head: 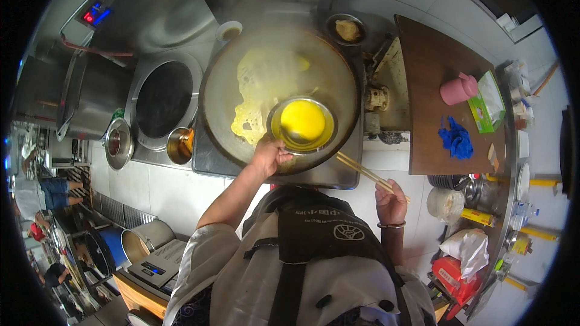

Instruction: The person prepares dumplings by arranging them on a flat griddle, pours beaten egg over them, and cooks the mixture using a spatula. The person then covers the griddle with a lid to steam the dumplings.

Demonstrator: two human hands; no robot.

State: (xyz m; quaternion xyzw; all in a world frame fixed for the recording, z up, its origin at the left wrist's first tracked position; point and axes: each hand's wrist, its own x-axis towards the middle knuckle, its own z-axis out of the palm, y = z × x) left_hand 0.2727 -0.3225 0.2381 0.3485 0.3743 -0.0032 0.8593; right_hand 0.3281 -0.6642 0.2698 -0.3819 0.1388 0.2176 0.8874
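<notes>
My left hand [268,151] grips the near rim of a round metal bowl [335,129] that holds bright yellow liquid egg [302,120]. The bowl is above the near part of a big, wide wok [222,86]. On the wok's surface, left of the bowl and beyond it, a thin lacy sheet of pale yellow egg [253,86] is spread, blurred by steam at the far side. Off the wok's near right side, my right hand [392,201] holds a pair of long wooden chopsticks [362,170], their tips pointing toward the wok rim.
Left of the wok are a round black cooktop [164,99] and a metal pot with an orange object [179,146]. A small white bowl [229,31] and a dark dish [345,29] stand behind it. At right, a brown board [426,99] carries a pink jug [457,89] and blue cloth [456,139].
</notes>
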